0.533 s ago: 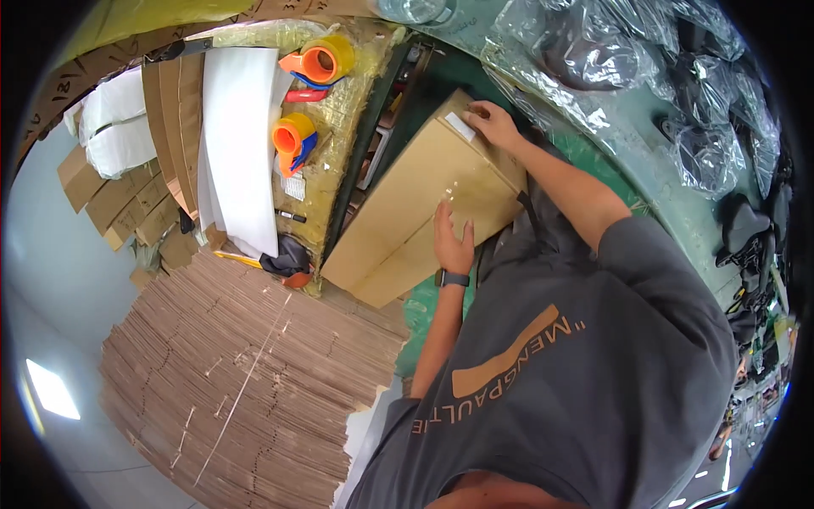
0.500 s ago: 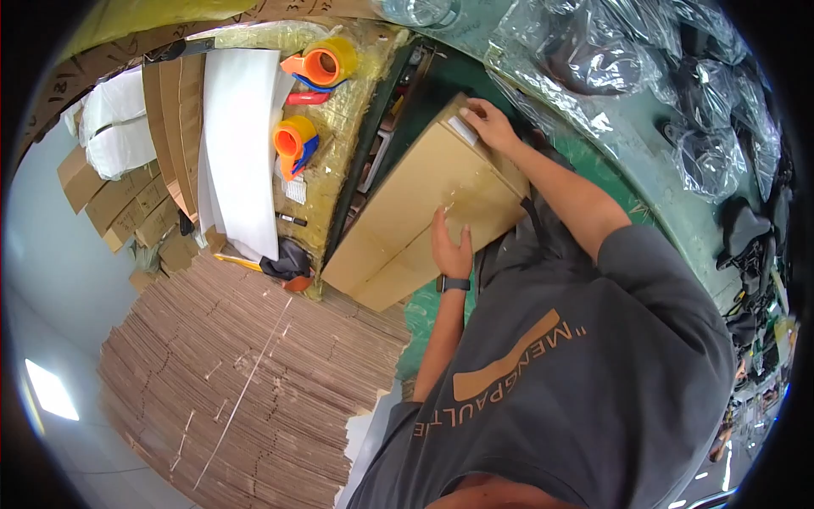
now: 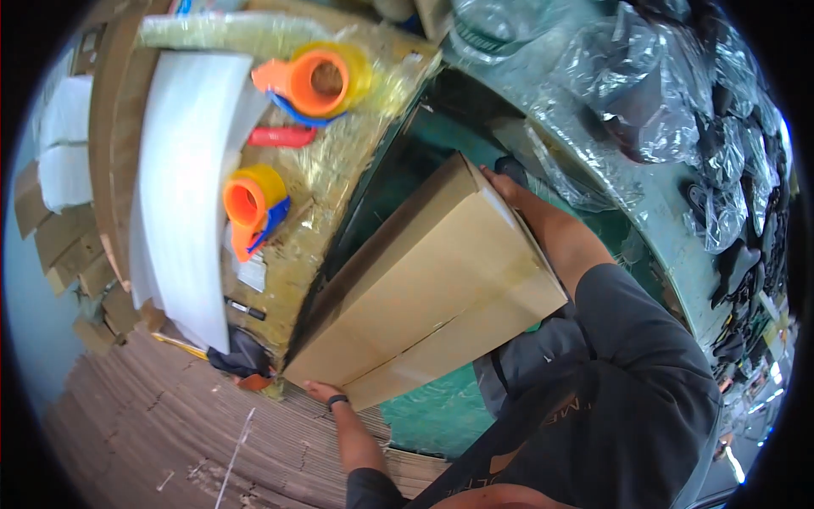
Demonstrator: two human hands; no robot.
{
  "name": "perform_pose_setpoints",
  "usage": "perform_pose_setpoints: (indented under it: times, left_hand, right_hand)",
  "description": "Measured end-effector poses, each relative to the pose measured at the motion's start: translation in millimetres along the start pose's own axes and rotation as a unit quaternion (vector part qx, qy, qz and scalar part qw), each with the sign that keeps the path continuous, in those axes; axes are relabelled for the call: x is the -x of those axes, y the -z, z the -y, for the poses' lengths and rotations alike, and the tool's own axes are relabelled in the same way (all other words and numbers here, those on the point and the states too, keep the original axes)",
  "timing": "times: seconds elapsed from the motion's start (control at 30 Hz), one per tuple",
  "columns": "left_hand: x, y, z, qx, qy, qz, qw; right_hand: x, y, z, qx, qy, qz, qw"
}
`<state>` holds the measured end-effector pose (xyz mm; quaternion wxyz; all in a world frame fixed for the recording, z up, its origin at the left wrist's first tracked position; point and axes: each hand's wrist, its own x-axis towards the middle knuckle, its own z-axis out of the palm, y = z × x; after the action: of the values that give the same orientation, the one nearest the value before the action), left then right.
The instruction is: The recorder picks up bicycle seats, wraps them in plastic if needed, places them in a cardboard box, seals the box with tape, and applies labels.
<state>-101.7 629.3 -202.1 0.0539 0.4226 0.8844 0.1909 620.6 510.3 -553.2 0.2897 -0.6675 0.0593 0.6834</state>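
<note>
A long, brown cardboard box lies slantwise before me, a seam running along its upper face. My left hand grips its lower left end, with some fingers hidden by the cardboard. At the far right end, my right hand holds the box by its edge, its fingers partly out of sight behind it. To the left of the box is a worktable carrying two tape dispensers, the upper one and the lower one, both orange with yellow tape rolls.
White foam sheets stand beside the tape dispensers, near a red tool handle and a black marker. A large stack of flattened cardboard fills the lower left. Clear plastic-wrapped parts cover the bench at right.
My left hand has gone from the box's top face to its lower left end. The right hand has shifted round the far end. The box appears tilted, and the view has moved.
</note>
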Motion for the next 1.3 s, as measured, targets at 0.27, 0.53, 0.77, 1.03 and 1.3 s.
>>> perform_pose_setpoints:
  times: [0.27,0.53,0.77,1.03,1.3]
  left_hand:
    - [-60,-6,21,-0.014,0.156,0.082,0.984]
    - [-110,28,70,-0.021,0.214,0.212,0.953]
    - [-27,50,106,-0.049,0.231,0.317,0.919]
    - [162,172,52,0.032,0.257,0.254,0.932]
    - [375,293,163,0.092,0.394,0.147,0.902]
  right_hand:
    - [43,-105,-5,-0.239,-0.085,0.187,0.949]
    - [163,-193,203,-0.130,0.140,0.221,0.956]
    - [325,-369,291,0.096,0.252,0.352,0.896]
    - [499,-521,73,0.460,0.194,0.585,0.639]
    - [581,-474,-85,0.525,0.208,0.690,0.453]
